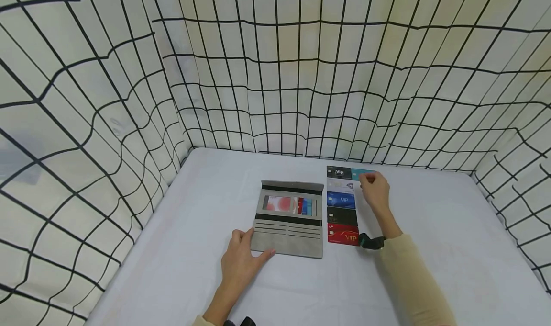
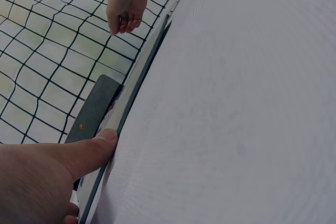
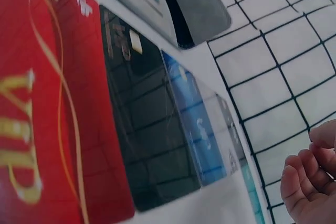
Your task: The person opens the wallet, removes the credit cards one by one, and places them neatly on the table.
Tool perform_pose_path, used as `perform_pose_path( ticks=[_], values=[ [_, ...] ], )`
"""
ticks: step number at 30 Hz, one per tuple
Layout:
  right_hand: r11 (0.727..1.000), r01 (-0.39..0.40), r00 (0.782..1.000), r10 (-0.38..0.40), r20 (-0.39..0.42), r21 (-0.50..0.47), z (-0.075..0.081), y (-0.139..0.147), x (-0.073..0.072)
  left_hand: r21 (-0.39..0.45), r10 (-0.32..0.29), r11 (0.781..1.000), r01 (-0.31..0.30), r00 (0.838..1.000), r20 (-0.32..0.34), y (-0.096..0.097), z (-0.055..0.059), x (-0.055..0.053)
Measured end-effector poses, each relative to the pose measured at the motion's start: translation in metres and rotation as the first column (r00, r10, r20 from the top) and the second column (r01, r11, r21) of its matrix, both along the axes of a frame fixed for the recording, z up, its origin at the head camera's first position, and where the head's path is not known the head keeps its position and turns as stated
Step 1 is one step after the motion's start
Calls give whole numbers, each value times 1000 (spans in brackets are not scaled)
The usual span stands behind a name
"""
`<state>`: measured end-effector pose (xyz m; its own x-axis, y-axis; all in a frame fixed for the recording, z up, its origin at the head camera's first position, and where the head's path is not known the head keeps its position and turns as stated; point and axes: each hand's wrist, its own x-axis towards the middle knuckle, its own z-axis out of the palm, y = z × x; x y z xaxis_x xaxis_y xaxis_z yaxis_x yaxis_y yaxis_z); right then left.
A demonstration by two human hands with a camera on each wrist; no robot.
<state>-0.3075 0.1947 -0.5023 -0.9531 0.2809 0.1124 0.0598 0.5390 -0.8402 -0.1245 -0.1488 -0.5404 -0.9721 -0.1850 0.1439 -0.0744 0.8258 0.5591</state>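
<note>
A grey long wallet (image 1: 287, 247) lies unfolded on the white table, a clear window in its upper half showing a pink-and-white card (image 1: 280, 204). My left hand (image 1: 242, 259) rests at its near left corner, thumb stretched along the near edge and fingers by the left side. In the left wrist view the thumb (image 2: 94, 153) touches the wallet's rim. My right hand (image 1: 376, 190) hovers with curled fingers over the teal card (image 1: 356, 174) at the far end of a card column. In the right wrist view nothing shows between its fingers (image 3: 296, 182).
Right of the wallet runs a column: red VIP card (image 1: 343, 233), dark VIP card (image 1: 342, 216), blue VIP card (image 1: 341, 200), pale silver card (image 1: 337, 186) and black Vip card (image 1: 338, 172). Black netting (image 1: 318, 60) over white cloth walls the table's back and sides.
</note>
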Motion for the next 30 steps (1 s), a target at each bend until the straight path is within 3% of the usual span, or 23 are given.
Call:
perform_pose_path(
  ticks=[21,30],
  values=[
    [982,-170,985,172,-28,77,18,-48,19,-1,7,1000,-7,1000,16,1,1,-1],
    [969,-228,973,231,-20,93,18,-66,23,1,-2,1000,2,1000,-2,1,1,0]
  ],
)
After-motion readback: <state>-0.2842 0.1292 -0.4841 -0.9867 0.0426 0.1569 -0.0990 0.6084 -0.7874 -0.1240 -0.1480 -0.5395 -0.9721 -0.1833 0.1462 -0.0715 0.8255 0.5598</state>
